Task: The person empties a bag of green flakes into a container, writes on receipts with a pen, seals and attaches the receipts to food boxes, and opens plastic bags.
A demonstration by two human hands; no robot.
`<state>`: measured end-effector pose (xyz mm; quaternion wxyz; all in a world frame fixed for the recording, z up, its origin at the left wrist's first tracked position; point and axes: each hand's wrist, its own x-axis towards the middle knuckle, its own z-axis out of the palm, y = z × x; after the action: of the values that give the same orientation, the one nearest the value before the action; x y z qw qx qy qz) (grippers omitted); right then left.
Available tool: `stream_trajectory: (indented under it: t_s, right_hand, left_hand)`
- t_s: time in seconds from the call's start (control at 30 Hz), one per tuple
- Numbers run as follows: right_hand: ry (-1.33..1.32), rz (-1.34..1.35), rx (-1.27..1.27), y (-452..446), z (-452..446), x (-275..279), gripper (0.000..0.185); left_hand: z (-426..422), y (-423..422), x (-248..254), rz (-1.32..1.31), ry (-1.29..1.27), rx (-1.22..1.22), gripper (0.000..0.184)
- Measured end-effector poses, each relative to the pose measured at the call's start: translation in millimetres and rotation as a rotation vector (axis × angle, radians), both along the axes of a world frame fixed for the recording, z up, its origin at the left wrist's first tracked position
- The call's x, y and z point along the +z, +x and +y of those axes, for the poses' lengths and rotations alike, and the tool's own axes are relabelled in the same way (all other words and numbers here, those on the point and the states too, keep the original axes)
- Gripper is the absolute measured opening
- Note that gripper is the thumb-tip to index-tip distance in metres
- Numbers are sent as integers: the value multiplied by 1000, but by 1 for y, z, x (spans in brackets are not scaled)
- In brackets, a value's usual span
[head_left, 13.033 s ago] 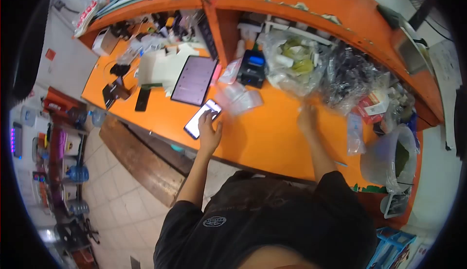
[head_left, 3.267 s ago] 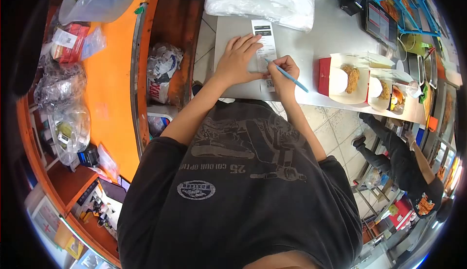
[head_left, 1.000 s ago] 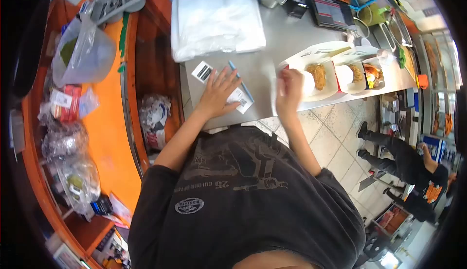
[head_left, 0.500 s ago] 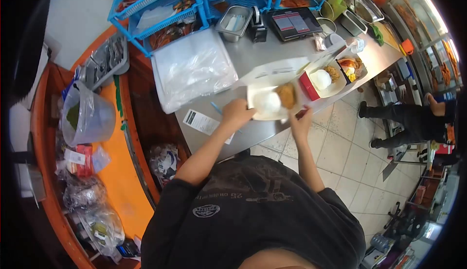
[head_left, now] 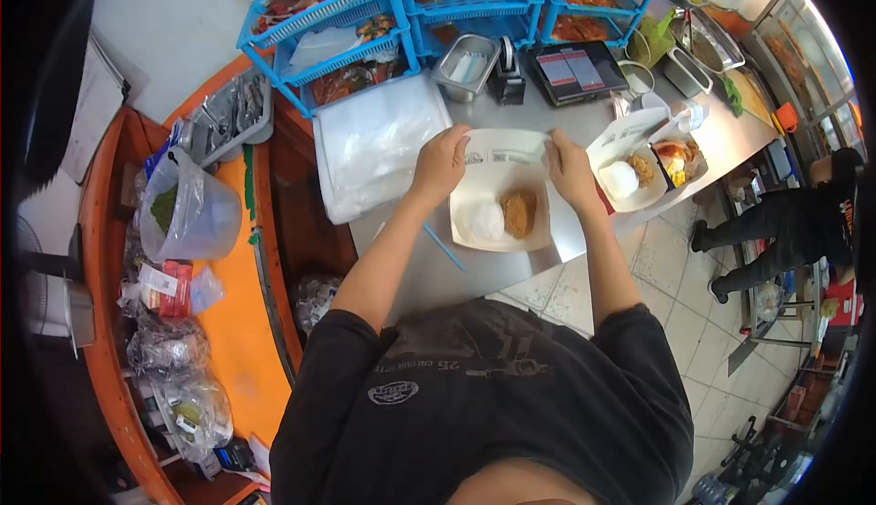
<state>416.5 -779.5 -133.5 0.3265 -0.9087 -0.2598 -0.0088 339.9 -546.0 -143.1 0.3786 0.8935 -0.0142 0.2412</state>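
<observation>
An open cardboard meal box (head_left: 463, 242) sits on the metal counter in front of me, its lid (head_left: 506, 145) raised at the back. Inside lie a mound of white rice (head_left: 484, 220) and a brown piece of fried food (head_left: 519, 212). My left hand (head_left: 442, 166) grips the lid's left edge, fingers closed on it. On the lid's right edge, my right hand (head_left: 569, 173) is closed as well. Two more open boxes of food stand to the right: one with rice and fried pieces (head_left: 641, 173), the other with mixed food (head_left: 676, 162).
A stack of clear plastic bags (head_left: 379, 145) lies left of the box, near a thin blue stick (head_left: 444, 246). Behind are a metal container (head_left: 466, 69), a black scale (head_left: 577, 73) and blue racks (head_left: 470, 8). A person (head_left: 776, 213) stands at the right.
Both hands have moved from the box's near side up to the lid's edges. The box now faces me squarely, its lid more upright. The camera view has shifted slightly.
</observation>
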Motion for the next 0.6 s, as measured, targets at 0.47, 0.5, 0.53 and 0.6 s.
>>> stream_trajectory:
  t_s: [0.47, 0.5, 0.53, 0.6]
  right_hand:
    - [718, 275, 75, 5, -23, -30, 6]
    - [613, 216, 79, 5, -21, -27, 4]
    - [601, 150, 60, 1, -14, -23, 6]
    - [541, 128, 26, 1, -10, -20, 26]
  left_hand:
    - [30, 5, 4, 1, -203, -345, 12]
    - [26, 4, 4, 19, -210, -344, 19]
    - [22, 4, 4, 30, -216, -348, 26]
    - [23, 1, 7, 117, -373, -356, 32]
